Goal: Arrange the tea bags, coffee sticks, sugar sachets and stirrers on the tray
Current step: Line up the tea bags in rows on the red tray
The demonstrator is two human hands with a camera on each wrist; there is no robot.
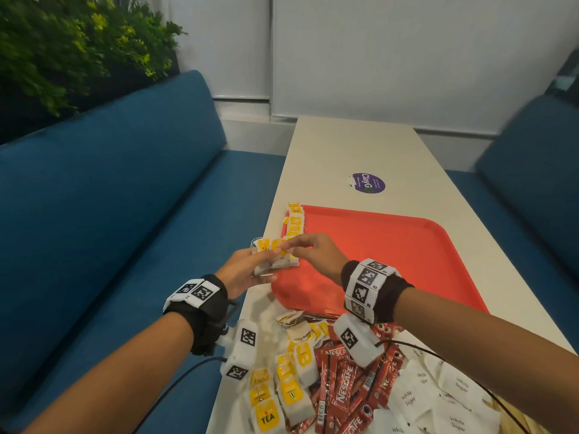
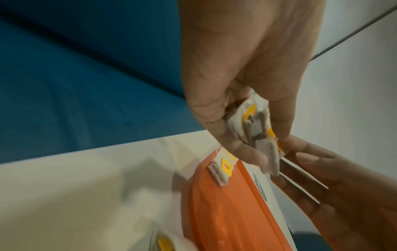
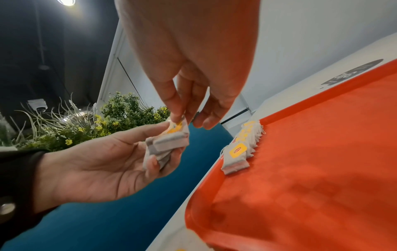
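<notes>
Two hands on one small stack of tea bags [image 1: 275,258], I read it from the head view: left hand [image 1: 241,270] is the feeder, right hand [image 1: 313,249] peels the top one off. Left grip is curled round the stack; right grip pinches the top bag. They work just over the tray's [image 1: 391,245] near-left rim, I'd guess to keep the drop short. Tray holds only a row of tea bags [image 1: 294,220] along its left edge. Loose tea bags [image 1: 291,389], coffee sticks [image 1: 344,389] and sugar sachets [image 1: 438,399] lie heaped on the tabletop [image 1: 360,145]. I can't pick out any stirrers.

Left wrist: stack [image 2: 253,125] fanned between thumb and fingers, so one bag separates easily.

Right wrist: fingertips [image 3: 178,117] nip the yellow tag; the row [image 3: 242,147] overlaps, tags up.
</notes>
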